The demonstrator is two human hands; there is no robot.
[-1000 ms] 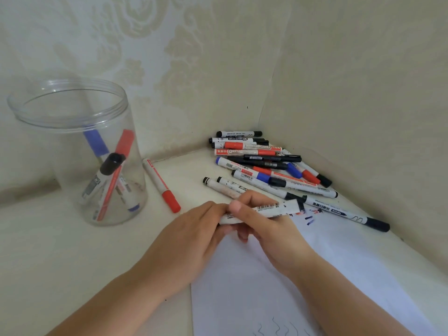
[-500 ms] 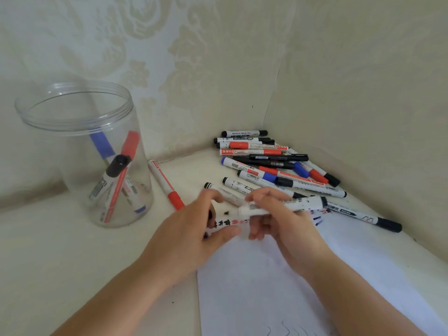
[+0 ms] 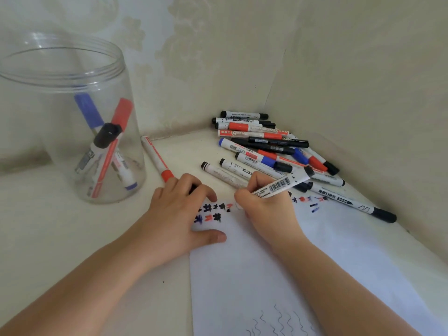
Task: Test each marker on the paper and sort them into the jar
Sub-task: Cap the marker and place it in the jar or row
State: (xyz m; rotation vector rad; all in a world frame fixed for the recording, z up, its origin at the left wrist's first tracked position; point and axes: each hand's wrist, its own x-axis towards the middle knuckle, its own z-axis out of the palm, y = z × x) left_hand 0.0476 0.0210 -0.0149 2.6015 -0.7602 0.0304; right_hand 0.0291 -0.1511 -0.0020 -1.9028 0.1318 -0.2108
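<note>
My right hand (image 3: 266, 212) grips a white marker (image 3: 278, 185) with a barcode, uncapped, its tip down on the white paper (image 3: 339, 263) beside a row of black, red and blue test marks (image 3: 211, 212). My left hand (image 3: 177, 214) lies on the paper's top-left corner with the thumb pressed flat. Its fingers curl over a small black cap (image 3: 194, 188), only partly visible. The clear plastic jar (image 3: 72, 81) stands at the left with several markers leaning inside.
A pile of several capped markers (image 3: 266, 146) lies in the wall corner, behind the paper. One red-capped marker (image 3: 156, 158) lies between the jar and my left hand. Walls close in at the back and right. Wavy lines (image 3: 278, 321) mark the paper's near end.
The cap came off the marker into my left hand. My right hand turned the marker tip-down onto the paper, and my left hand settled on the paper's corner. The camera moved closer.
</note>
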